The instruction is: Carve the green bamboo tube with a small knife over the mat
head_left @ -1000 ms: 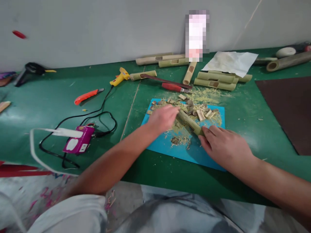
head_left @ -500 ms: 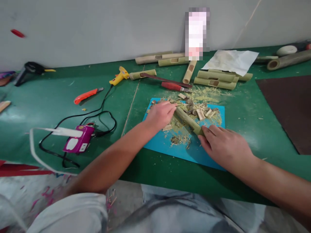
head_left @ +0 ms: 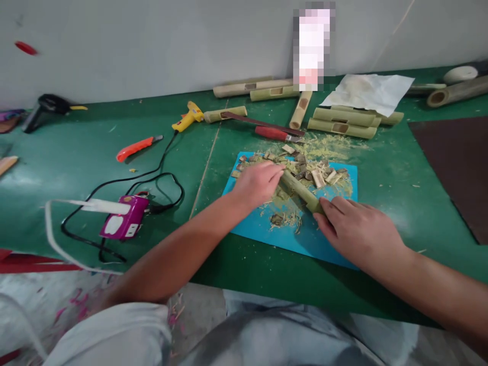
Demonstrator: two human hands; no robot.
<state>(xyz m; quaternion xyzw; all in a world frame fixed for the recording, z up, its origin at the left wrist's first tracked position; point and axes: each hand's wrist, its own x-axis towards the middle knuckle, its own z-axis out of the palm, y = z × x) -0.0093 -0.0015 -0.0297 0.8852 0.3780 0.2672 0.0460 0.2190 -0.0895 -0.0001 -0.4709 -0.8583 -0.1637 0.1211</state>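
Between my two hands a green bamboo tube [head_left: 300, 190] lies slantwise above a blue sheet [head_left: 263, 229]. My left hand [head_left: 259, 183] is closed on its far left end, and my right hand [head_left: 356, 226] wraps round its near right end. Bamboo chips [head_left: 317, 178] and sawdust are heaped just behind the tube. A small clump of shavings [head_left: 280, 219] sits in front of it on the sheet. Beyond the pile lie a red-handled knife [head_left: 272, 133] and a long dark strip [head_left: 263, 123] that looks like a file or blade.
Several cut bamboo tubes [head_left: 343, 129] lie along the back, with a white paper [head_left: 366, 94] over some. On the left are a yellow glue gun [head_left: 187, 118], an orange box cutter [head_left: 135, 148], a purple power adapter [head_left: 124, 217] and cords. A dark board [head_left: 453, 173] lies at right.
The view has shifted slightly. Both hands keep their hold on the bamboo tube, which seems rolled a little, with its cut opening less visible now.
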